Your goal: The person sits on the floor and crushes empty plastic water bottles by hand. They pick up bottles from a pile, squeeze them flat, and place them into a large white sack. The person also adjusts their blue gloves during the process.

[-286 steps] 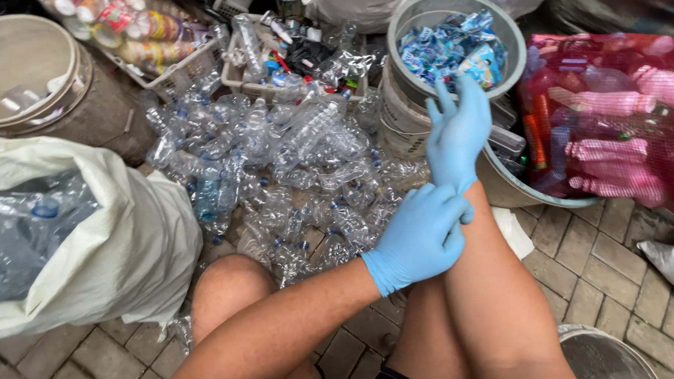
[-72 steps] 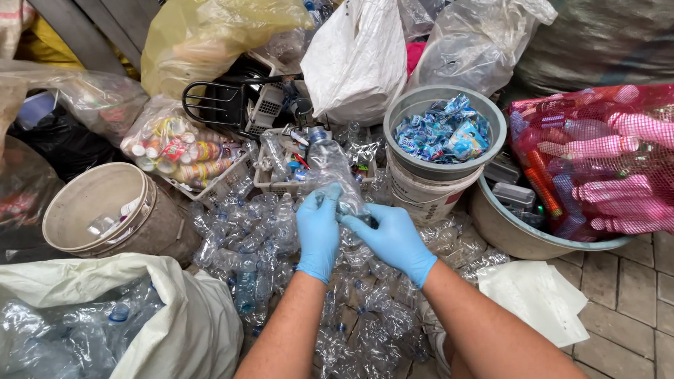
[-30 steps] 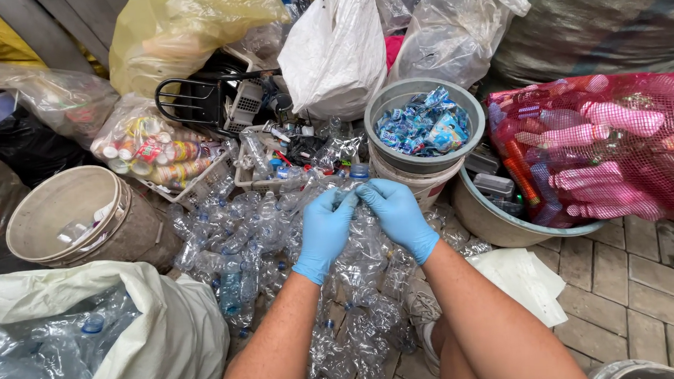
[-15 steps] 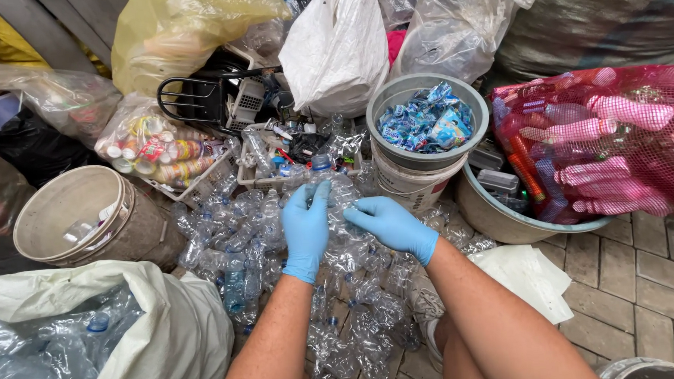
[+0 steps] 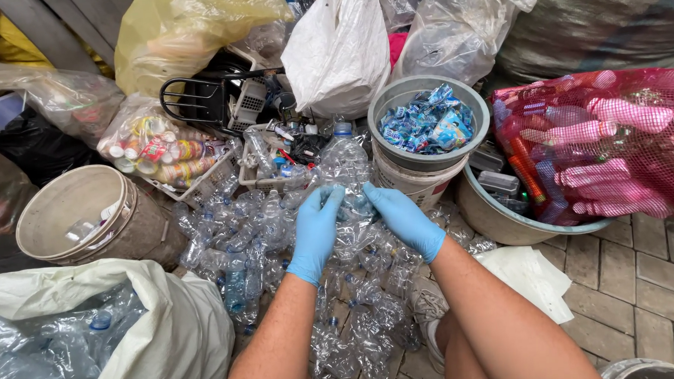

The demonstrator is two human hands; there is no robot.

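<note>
1. Blue gloves cover both hands. The left hand (image 5: 316, 231) and right hand (image 5: 404, 218) meet above a heap of bottles (image 5: 279, 244).
2. Between them stands a clear bottle (image 5: 343, 163), crumpled, upright, its blue cap on top.
3. The left hand's fingers (image 5: 330, 199) curl around the bottle's lower left side, partly closed on it.
4. The right hand's fingers (image 5: 373, 196) press against its lower right side, also bent around it; both hands hold it.
5. The bottle sits just in front of a grey bucket (image 5: 478, 132) filled with blue labels (image 5: 427, 125), which is stacked in a pale bucket (image 5: 408, 183).
6. The heap of crushed clear bottles spreads over the brick floor (image 5: 624, 276) under the forearms.
7. At lower left a white sack (image 5: 170, 330) holds more clear bottles.
8. Left of the heap stands a tan bucket (image 5: 125, 227), nearly bare inside.
9. Behind it a clear bag (image 5: 156, 147) holds small bottles with coloured caps.
10. To the right a red net bag (image 5: 597, 143) of pink and red containers rests in a beige basin (image 5: 502, 221).
11. A white bag (image 5: 340, 51) and a yellow bag (image 5: 182, 30) stand at the back.
</note>
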